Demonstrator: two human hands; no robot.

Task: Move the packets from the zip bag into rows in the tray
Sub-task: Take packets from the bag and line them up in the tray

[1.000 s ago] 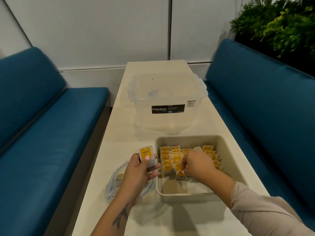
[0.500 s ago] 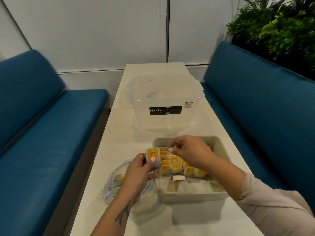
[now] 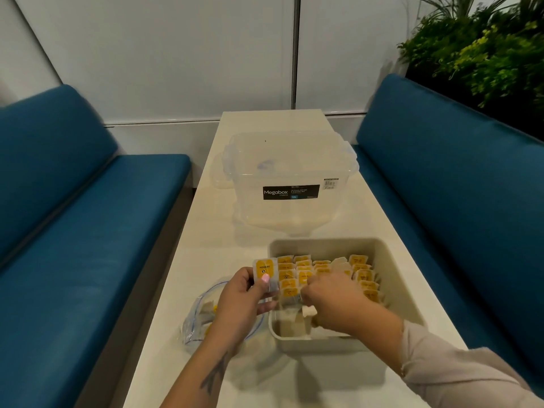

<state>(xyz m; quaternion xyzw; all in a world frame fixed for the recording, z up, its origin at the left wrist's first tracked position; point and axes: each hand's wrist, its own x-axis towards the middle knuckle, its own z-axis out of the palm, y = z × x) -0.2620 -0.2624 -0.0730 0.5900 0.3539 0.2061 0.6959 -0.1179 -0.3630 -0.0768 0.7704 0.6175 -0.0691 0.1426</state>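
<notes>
I see tray (image 3: pixel 394 278) mostly filled with rows; bag (image 3: pixel 200 322) still holds some. Left hand (image 3: pixel 244 301) grasps packets (image 3: pixel 264 270); right hand (image 3: pixel 329 298) curled in tray, grip unclear.

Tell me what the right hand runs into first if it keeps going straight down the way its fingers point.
The right hand would likely meet the packets standing in the tray just below its curled fingers; depth is unclear.
</notes>
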